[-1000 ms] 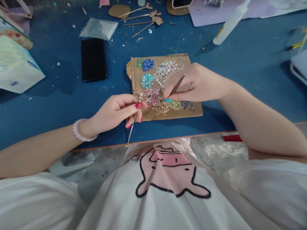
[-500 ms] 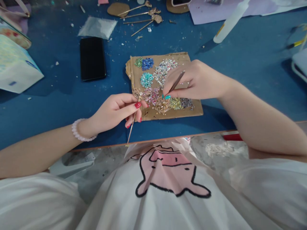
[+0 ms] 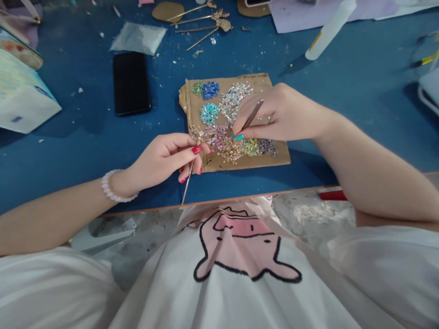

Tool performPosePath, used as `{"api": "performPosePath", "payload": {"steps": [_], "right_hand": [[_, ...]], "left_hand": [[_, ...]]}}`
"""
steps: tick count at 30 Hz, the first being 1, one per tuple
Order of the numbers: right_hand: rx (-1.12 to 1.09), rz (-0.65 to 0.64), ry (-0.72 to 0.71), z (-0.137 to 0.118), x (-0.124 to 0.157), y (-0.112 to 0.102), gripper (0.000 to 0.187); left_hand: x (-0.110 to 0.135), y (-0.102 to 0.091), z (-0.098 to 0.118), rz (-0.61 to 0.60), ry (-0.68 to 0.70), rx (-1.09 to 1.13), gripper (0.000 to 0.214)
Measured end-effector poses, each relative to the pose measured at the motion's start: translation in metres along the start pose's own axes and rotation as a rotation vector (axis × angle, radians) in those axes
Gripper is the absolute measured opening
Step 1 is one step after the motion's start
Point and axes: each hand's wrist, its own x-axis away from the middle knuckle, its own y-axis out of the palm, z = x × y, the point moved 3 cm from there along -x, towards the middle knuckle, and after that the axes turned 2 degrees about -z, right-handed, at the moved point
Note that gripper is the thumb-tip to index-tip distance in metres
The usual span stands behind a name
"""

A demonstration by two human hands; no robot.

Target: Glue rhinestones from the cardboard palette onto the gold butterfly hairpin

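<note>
My left hand (image 3: 174, 157) is closed on a thin metal hairpin (image 3: 187, 185), its ornate head at the fingertips and its stem pointing down to the table edge. My right hand (image 3: 270, 116) pinches tweezers (image 3: 253, 114), whose tips are hidden behind the fingers, over the rhinestone piles. Beneath both hands lies a piece of cardboard (image 3: 264, 162). Rhinestones are sorted on it by colour: blue (image 3: 210, 90), green (image 3: 198, 87), turquoise (image 3: 209, 113), clear (image 3: 233, 98), pink (image 3: 217, 136), champagne (image 3: 231, 151), yellow (image 3: 251, 147) and grey (image 3: 267, 147).
A black phone (image 3: 131, 83) and a clear plastic bag (image 3: 139, 38) lie to the left, beyond them a tissue box (image 3: 27, 93). Several more hairpins (image 3: 202, 31) rest at the back. A white bottle (image 3: 329, 32) stands at the back right on the blue table (image 3: 360, 91).
Almost nothing differs. The view has shifted very slightly, while both hands keep their places with the hairpin and the tweezers.
</note>
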Motion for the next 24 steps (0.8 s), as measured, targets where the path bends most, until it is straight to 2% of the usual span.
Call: {"api": "performPosePath", "payload": {"steps": [8, 24], "right_hand": [[-0.031, -0.012, -0.061, -0.0015, -0.0018, 0.0036, 0.034], [0.029, 0.035, -0.012, 0.0011, 0.0012, -0.0032, 0.026]], "left_hand": [[0.0005, -0.0001, -0.0009, -0.006, 0.004, 0.006, 0.013], [0.0, 0.0002, 0.0001, 0.009, 0.002, -0.003, 0.015]]}}
